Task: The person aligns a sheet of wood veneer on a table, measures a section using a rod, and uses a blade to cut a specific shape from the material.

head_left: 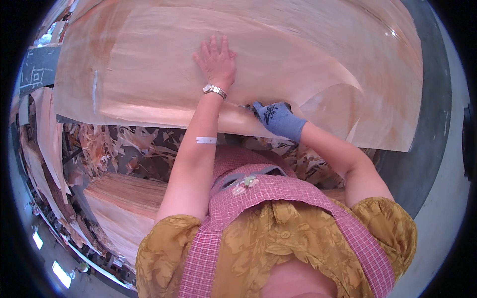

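Observation:
A broad, thin sheet of pale wood veneer covers the worktop in front of me, its near edge loose and slightly wavy. My bare left hand lies flat on it, fingers spread, with a metal watch on the wrist. To the right and nearer my body, my right hand wears a blue-grey glove. Its fingers are closed round a small knife, whose thin dark blade points left along a fold close to the sheet's near edge. The glove hides most of the handle.
Torn veneer scraps lie below the sheet's near edge. A stack of veneer stands at lower left, with long hanging strips beyond it. The worktop's dark border curves along the right. A dark chalk-marked panel is at far left.

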A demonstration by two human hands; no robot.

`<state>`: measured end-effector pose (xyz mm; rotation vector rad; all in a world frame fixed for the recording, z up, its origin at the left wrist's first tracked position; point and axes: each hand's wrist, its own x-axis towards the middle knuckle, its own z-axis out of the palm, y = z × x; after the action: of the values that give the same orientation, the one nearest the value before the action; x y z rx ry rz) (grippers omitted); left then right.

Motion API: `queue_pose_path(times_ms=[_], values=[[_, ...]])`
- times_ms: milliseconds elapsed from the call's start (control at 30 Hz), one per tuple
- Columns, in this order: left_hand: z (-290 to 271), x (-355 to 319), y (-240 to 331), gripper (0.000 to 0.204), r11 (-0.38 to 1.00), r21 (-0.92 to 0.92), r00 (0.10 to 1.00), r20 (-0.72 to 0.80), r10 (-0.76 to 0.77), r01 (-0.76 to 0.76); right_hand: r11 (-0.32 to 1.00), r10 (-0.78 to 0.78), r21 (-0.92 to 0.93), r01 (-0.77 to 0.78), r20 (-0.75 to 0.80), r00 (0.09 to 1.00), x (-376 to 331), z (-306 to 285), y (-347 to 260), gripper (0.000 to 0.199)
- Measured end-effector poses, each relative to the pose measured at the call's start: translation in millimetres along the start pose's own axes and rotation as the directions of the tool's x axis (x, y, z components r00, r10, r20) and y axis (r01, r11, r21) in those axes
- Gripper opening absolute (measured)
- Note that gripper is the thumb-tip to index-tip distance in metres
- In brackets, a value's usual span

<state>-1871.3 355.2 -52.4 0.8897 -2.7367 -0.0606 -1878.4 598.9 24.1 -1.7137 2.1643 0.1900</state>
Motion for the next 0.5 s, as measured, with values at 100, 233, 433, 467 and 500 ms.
queue_pose_path(times_ms=[100, 233, 433, 467, 500], values=[[-8.3, -4.8, 9.8, 0.054, 0.994, -0.102, 0.999, -0.023, -0.033, 0.03, 0.991, -0.092, -0.09, 0.1, 0.089, 0.992, -12.7, -23.9, 35.8, 0.018], [-8.8, -5.8, 7.6, 0.052, 0.994, -0.112, 0.997, -0.078, -0.018, 0.009, 0.97, -0.167, -0.139, 0.199, 0.216, 0.962, -21.2, -43.6, 102.9, 0.013], [-16.6, -5.9, 6.7, 0.054, 0.994, -0.109, 0.999, -0.038, -0.016, 0.011, 0.941, -0.229, -0.211, 0.264, 0.177, 0.957, -41.5, -58.7, 188.3, 0.013], [-17.4, -4.3, 7.2, 0.054, 0.994, -0.108, 0.999, -0.046, -0.013, 0.008, 0.942, -0.223, -0.212, 0.26, 0.183, 0.958, -45.9, -58.8, 203.4, 0.013], [-17.6, -4.8, 7.9, 0.055, 0.994, -0.107, 0.999, -0.051, -0.013, 0.008, 0.943, -0.219, -0.211, 0.258, 0.191, 0.957, -50.4, -59.7, 216.8, 0.014]])
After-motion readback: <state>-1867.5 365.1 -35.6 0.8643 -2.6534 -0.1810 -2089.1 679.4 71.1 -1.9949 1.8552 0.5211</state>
